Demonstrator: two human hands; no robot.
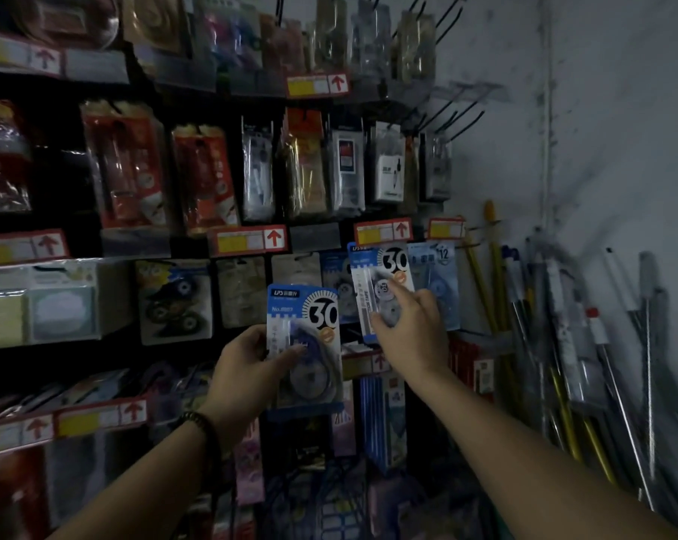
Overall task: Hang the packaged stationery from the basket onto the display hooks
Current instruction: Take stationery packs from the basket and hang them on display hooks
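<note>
Right hand [407,325] pinches a pack [380,290] upright against the rack, its top just under a price tag [384,231] — hook itself not visible. Left hand [248,358] grips a second pack [304,344], upright, lower-left of the first, off the rack — its turn next, I judge.

Glossy clear plastic over printed blue-and-white card is seen on the blister-packed correction tape [304,344]. The grey plastered wall [610,111] appears matt, rough and stained; thin black wire hooks [452,118] look metallic.
</note>
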